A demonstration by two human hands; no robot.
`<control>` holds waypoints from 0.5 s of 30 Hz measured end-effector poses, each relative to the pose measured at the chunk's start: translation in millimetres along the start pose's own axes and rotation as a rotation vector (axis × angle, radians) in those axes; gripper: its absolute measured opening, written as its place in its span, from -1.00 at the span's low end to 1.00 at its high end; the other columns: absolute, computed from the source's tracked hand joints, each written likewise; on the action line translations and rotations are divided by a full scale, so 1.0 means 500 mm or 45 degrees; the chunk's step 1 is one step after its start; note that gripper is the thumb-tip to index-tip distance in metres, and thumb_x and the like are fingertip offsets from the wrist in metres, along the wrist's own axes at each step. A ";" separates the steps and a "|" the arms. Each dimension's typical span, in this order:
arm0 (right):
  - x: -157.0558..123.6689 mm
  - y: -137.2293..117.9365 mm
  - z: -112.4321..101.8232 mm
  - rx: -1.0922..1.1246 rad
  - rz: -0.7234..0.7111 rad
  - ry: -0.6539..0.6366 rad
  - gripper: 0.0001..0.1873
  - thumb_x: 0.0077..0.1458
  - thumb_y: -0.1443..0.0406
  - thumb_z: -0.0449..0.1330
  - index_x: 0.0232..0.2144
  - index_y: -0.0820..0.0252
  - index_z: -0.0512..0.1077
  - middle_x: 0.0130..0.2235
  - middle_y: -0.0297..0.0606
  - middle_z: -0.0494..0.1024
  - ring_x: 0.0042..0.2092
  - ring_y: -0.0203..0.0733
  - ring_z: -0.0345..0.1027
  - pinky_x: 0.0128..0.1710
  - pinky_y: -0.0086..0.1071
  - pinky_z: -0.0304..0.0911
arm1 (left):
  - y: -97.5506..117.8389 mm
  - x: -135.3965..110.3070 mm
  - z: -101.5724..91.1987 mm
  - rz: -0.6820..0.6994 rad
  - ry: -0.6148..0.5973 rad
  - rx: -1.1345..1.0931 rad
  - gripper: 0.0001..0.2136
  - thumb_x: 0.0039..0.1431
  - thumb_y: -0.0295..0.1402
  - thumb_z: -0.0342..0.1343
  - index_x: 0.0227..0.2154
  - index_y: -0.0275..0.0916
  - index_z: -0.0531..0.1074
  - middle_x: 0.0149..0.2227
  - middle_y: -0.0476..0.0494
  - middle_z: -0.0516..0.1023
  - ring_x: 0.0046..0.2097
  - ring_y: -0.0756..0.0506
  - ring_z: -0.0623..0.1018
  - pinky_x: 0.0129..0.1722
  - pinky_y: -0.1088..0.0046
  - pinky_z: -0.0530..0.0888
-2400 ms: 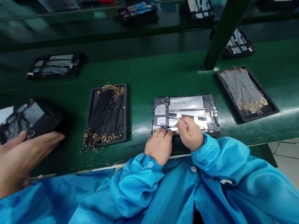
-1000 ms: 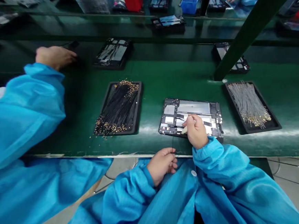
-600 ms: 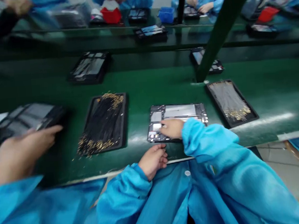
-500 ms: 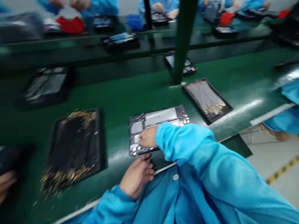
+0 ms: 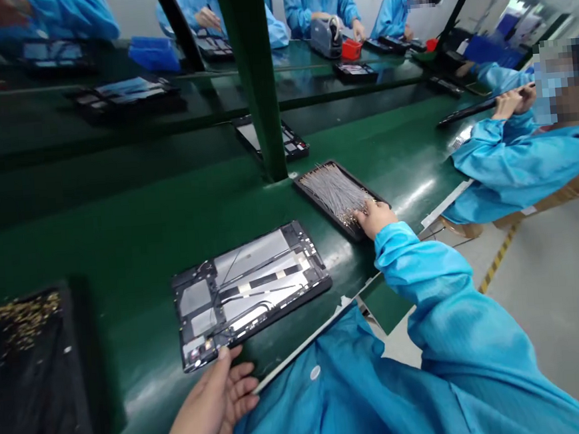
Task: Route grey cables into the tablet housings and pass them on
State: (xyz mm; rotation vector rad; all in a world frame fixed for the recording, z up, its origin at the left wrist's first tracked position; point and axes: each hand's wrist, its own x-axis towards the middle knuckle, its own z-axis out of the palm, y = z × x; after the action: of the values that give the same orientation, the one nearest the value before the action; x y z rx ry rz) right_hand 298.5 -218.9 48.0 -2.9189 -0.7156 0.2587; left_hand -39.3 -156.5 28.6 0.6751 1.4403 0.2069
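Now the right grip (image 5: pixel 376 218) is resting on gold-tipped grey cables (image 5: pixel 335 193) in a black tray (image 5: pixel 327 214), whether pinching I cannot tell, while the left grip (image 5: pixel 209 410) is spreading wide open, its thumb just by a tablet frame (image 5: pixel 248 267).

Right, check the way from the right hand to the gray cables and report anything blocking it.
Nothing visible blocks it: the right hand already rests on the gold-tipped gray cables in their black tray.

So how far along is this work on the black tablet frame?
Done: thin dark cables already lie routed across the black tablet frame. In hand: the right hand touches gold-tipped gray cables in a black tray, while the open left hand sits by the frame's corner. Left: that tray holds plenty of cables.
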 end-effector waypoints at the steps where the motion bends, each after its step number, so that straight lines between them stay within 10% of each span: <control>1: 0.004 0.016 0.005 -0.018 0.036 -0.002 -0.52 0.05 0.12 0.01 0.01 0.17 0.26 0.03 -0.01 0.29 -0.01 0.04 0.22 -0.06 -0.19 0.12 | 0.001 0.000 0.000 -0.010 0.000 0.017 -0.81 0.13 -0.30 -0.05 -0.22 -0.26 0.29 -0.50 -0.08 0.39 -0.58 0.02 0.41 -0.67 0.53 0.38; 8: 0.011 0.035 0.034 0.046 0.017 -0.007 -0.64 0.13 0.18 -0.11 -0.17 0.12 0.40 -0.16 -0.14 0.46 -0.13 -0.11 0.32 -0.14 -0.32 0.15 | -0.004 0.005 0.001 0.027 -0.004 0.045 -0.82 0.12 -0.32 -0.03 -0.23 -0.25 0.30 -0.50 -0.06 0.38 -0.57 0.02 0.41 -0.65 0.53 0.38; 15: -0.072 0.034 -0.049 0.220 -0.107 0.293 -0.55 0.15 0.15 -0.22 -0.32 0.16 0.43 -0.32 -0.18 0.50 -0.24 -0.14 0.34 -0.27 -0.35 0.20 | -0.025 -0.012 -0.003 0.179 -0.005 0.292 -0.70 -0.01 -0.22 0.08 -0.24 -0.29 0.37 -0.42 -0.12 0.44 -0.44 -0.07 0.46 -0.43 0.40 0.46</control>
State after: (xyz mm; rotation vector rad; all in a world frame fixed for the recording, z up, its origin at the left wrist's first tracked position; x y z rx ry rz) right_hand 279.4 -252.5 74.3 -2.6894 -0.7370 -0.0232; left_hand -44.8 -169.2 26.9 0.9650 1.4263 0.1507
